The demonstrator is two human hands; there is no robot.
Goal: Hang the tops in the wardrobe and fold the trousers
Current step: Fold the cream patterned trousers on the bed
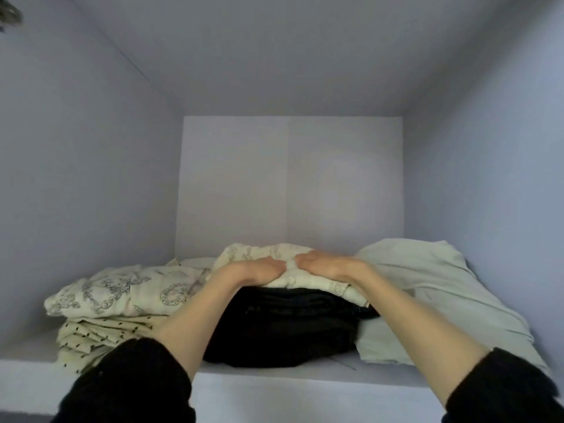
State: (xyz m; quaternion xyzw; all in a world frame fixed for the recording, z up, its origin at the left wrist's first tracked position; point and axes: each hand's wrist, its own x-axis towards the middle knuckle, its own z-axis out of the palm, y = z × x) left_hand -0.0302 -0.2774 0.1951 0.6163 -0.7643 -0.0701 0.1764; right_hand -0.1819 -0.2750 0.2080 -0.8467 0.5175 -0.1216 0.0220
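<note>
Fingers (270, 265) of the left hand (259, 268) lie straight and pressed together, flat on a folded cream patterned garment (287, 270); those of the right hand (323, 264) lie the same way, their tips just short of the left ones. Two hands, both palm down, press on this one garment. Two forearms run back to two black sleeves (137, 383) at the lower edge of the view.

The cream patterned garment lies on top of a stack of folded black trousers (283, 325); the number of pieces in that dark stack cannot be told. The stack stands at the middle of a pale wardrobe shelf (274, 389), near its front edge.

Left of the stack, touching the left forearm, stands a second pile of two visible items: a cream cloth with a grey ornamental print (122, 291) above, and a cream cloth with small dark dots (100, 334) below. Right of the stack lies one plain pale-green cloth (433, 288), loosely laid and partly under the right forearm.

Three pale panels enclose the shelf: one back wall (290, 178) and two side walls.
</note>
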